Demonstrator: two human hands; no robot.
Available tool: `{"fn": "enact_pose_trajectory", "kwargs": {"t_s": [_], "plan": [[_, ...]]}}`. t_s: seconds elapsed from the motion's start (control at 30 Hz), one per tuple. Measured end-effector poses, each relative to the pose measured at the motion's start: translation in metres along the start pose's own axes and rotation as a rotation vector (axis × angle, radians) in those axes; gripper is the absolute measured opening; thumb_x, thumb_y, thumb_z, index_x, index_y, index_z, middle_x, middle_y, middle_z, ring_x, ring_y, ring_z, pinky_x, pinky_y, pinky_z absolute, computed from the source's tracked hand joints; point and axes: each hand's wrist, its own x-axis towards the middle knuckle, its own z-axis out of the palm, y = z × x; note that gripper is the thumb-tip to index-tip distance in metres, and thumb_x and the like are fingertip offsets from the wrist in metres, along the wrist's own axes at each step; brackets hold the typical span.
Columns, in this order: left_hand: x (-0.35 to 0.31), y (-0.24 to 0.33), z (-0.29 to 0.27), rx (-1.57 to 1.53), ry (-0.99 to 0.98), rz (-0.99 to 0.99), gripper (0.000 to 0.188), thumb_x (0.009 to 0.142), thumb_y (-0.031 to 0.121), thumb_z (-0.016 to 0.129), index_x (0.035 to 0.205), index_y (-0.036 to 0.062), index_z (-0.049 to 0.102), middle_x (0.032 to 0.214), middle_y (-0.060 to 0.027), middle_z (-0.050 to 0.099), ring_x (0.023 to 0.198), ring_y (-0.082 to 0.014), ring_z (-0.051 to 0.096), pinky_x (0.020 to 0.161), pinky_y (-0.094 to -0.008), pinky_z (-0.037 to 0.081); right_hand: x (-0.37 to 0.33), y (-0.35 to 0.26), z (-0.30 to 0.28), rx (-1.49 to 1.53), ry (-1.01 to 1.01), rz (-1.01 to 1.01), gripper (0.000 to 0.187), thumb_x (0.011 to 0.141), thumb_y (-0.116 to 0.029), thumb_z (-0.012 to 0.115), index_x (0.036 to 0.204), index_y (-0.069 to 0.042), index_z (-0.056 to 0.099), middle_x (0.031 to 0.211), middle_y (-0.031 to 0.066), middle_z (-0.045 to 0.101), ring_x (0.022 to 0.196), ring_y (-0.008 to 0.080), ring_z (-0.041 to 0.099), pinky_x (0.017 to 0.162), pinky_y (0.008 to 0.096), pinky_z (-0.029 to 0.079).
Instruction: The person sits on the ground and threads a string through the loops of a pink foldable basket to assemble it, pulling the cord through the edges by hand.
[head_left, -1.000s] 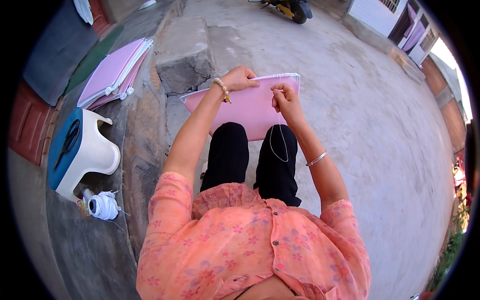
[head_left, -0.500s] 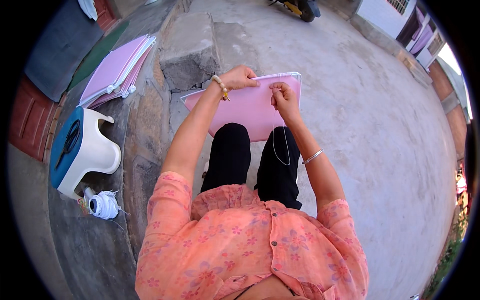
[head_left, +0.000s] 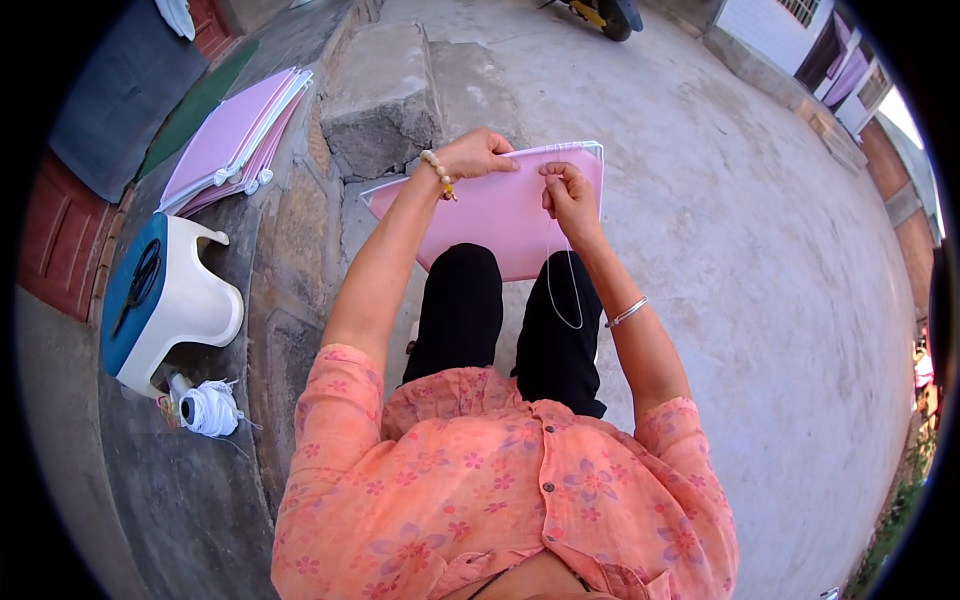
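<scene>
A flat pink panel with white edging [head_left: 480,225] leans against my knees. My left hand [head_left: 474,155] is closed on its far edge, thumb on the pink face and the other fingers mostly hidden behind. Close to the panel's right end, my right hand [head_left: 570,195] is pinched, its fingertips just in front of the pink face. From that hand a thin white thread [head_left: 578,318] hangs in a long loop over my right knee. Whether a needle sits in the pinch is too small to tell. White stitches show along the far edge beside my right fingers.
On the ledge to my left lies a stack of similar pink panels [head_left: 235,135]. A white stool with a blue top [head_left: 200,300] bears black-handled scissors [head_left: 140,285]. Beside it is a white thread spool [head_left: 210,410]. Stone steps [head_left: 378,100] rise ahead; a parked vehicle's wheel [head_left: 612,20] stands farther off.
</scene>
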Motion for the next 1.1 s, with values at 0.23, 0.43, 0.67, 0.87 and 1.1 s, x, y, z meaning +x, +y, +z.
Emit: {"fn": "enact_pose_trajectory", "kwargs": {"t_s": [0.23,0.43,0.67,0.87,1.1], "plan": [[-0.003,0.004,0.002,-0.008,0.014,0.010,0.018,0.078,0.015,0.065,0.085,-0.0017,0.067,0.069,0.0005,0.061,0.060,-0.0046,0.052,0.054,-0.0223,0.042,0.002,0.000,-0.001,-0.012,-0.010,-0.015,0.012,0.092,-0.010,0.045,0.096,-0.003,0.054,0.056,-0.0010,0.047,0.046,0.0056,0.040,0.043,0.0195,0.032],[-0.002,0.000,0.009,0.195,0.110,0.089,0.021,0.077,0.018,0.065,0.085,-0.0018,0.066,0.068,-0.0025,0.062,0.060,-0.0059,0.052,0.055,-0.0241,0.043,0.000,0.000,0.003,-0.141,0.087,-0.076,0.015,0.088,-0.009,0.047,0.095,-0.002,0.057,0.057,0.0022,0.052,0.048,0.0084,0.048,0.047,0.0243,0.039],[-0.010,-0.001,0.040,0.526,0.334,0.142,0.023,0.077,0.024,0.065,0.090,0.0055,0.066,0.075,-0.0131,0.064,0.067,-0.0250,0.061,0.064,-0.0347,0.046,-0.002,0.005,0.000,-0.223,0.149,-0.046,0.014,0.086,-0.009,0.048,0.090,-0.001,0.059,0.057,0.0030,0.053,0.049,0.0096,0.050,0.048,0.0259,0.040],[-0.015,-0.014,0.071,0.624,0.398,0.115,0.022,0.078,0.025,0.061,0.088,0.0064,0.065,0.081,-0.0148,0.064,0.076,-0.0334,0.060,0.067,-0.0414,0.047,-0.002,0.025,-0.001,-0.125,0.168,0.084,0.014,0.085,-0.009,0.049,0.086,0.000,0.060,0.057,0.0020,0.053,0.049,0.0090,0.049,0.046,0.0258,0.038],[-0.034,-0.009,0.084,0.680,0.405,0.095,0.019,0.077,0.021,0.061,0.087,0.0054,0.064,0.085,-0.0136,0.062,0.078,-0.0338,0.059,0.070,-0.0430,0.047,-0.019,0.016,0.001,0.252,0.090,0.216,0.014,0.089,-0.013,0.049,0.084,-0.002,0.056,0.054,-0.0012,0.047,0.045,0.0066,0.039,0.043,0.0220,0.030]]}}
